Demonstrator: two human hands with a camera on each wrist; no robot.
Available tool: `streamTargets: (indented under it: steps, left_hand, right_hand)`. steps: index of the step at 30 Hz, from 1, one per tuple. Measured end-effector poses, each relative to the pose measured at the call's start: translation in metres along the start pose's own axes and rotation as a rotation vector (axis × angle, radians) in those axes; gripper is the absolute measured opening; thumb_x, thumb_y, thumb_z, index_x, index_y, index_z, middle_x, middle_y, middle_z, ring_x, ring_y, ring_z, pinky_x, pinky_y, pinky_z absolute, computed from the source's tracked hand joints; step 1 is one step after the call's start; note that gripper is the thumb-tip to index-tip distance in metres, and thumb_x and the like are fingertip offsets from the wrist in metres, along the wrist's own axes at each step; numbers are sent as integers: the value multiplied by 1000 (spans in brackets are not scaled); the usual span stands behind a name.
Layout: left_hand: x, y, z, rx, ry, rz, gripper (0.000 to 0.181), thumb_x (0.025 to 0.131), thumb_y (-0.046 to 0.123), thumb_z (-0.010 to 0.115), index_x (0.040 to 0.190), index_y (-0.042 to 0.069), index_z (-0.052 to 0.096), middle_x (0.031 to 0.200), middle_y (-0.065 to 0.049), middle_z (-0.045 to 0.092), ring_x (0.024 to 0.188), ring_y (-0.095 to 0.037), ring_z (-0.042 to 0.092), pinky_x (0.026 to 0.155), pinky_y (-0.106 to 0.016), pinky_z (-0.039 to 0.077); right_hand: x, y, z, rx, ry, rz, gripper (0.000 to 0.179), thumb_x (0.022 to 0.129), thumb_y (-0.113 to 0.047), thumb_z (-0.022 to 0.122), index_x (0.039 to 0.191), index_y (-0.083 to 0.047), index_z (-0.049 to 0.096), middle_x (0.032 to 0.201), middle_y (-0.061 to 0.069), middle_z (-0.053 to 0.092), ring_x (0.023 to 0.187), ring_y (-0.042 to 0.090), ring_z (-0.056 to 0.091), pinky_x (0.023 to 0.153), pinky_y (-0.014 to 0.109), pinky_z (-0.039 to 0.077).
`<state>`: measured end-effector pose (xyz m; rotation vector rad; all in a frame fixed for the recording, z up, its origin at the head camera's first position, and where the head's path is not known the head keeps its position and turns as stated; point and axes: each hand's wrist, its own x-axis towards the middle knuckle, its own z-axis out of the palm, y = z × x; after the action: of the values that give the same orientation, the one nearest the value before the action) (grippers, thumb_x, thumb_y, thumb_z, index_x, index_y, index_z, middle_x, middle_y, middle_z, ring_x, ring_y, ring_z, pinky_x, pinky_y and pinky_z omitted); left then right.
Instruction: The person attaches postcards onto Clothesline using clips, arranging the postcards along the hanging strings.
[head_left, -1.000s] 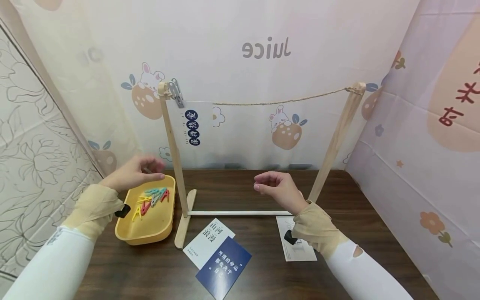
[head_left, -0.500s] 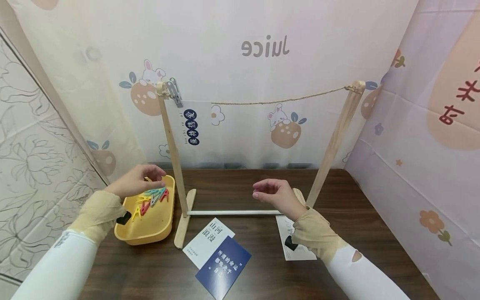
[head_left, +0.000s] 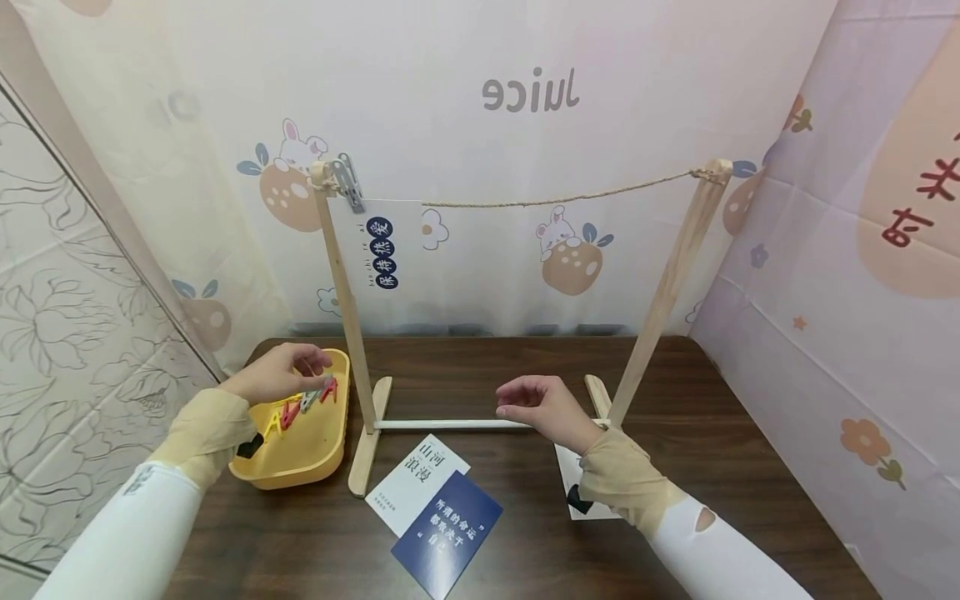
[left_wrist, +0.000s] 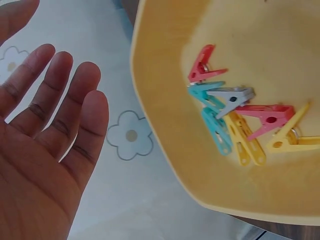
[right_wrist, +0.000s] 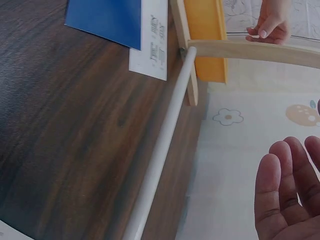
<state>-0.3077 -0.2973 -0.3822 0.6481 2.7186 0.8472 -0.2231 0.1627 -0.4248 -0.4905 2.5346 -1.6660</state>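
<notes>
My left hand [head_left: 281,372] hovers above the far part of a yellow basket [head_left: 303,467], its fingers loosely bent and holding nothing. Several plastic clothespins lie in the basket: red, yellow, teal, and a grey clothespin [left_wrist: 232,96] among them. My right hand [head_left: 551,410] hangs relaxed with nothing in it, overlapping the right part of the white rod [head_left: 442,424] in the head view. On the stand's rope [head_left: 525,203], a grey clothespin [head_left: 348,185] holds up a white card [head_left: 383,254] with dark blue round characters, close to the left post.
The wooden stand has a left post [head_left: 347,308] and a right post [head_left: 670,292]. In front of it, a blue card [head_left: 450,529] overlaps a white printed card [head_left: 412,483]. Another white card [head_left: 567,467] is partly covered by my right wrist. Printed curtains surround the table [head_left: 525,550].
My left hand has come lower over the basket and covers more of the clothespins. My right hand has sunk and shifted slightly left, staying bare. The cards and stand have not moved.
</notes>
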Motion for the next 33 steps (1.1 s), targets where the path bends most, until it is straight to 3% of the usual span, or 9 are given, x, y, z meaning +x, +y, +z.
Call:
streamTargets:
  steps: [10, 19, 27, 33]
  left_hand:
    - [1, -18, 13, 10, -19, -4, 33, 98, 26, 81, 119, 2, 71, 97, -5, 70, 85, -17, 64, 73, -32, 55]
    - [4, -25, 18, 39, -14, -1, 26, 100, 14, 75, 119, -3, 71, 98, -7, 70, 87, -18, 63, 75, -34, 54]
    - [10, -36, 24, 119, 24, -6, 20, 98, 12, 76, 111, -2, 72, 97, -8, 72, 90, -20, 67, 81, -41, 58]
    - [13, -43, 26, 167, 14, -40, 17, 97, 13, 77, 104, -2, 72, 93, -10, 72, 83, -20, 66, 78, -44, 58]
  right_hand:
    - [-4, 7, 11, -71, -65, -19, 27, 92, -12, 87, 116, -2, 79, 107, 15, 79, 91, 15, 69, 77, 24, 57]
    - [-8, 8, 22, -85, -119, -79, 24, 90, -7, 88, 111, 1, 80, 101, 19, 80, 85, 7, 67, 75, 25, 58]
    - [-13, 9, 34, -153, -155, -60, 24, 89, -8, 89, 110, -1, 79, 100, 17, 78, 83, 6, 65, 75, 23, 57]
    - [-19, 6, 43, -251, -180, -104, 28, 88, -12, 91, 111, -2, 79, 101, 14, 79, 86, 20, 71, 76, 26, 60]
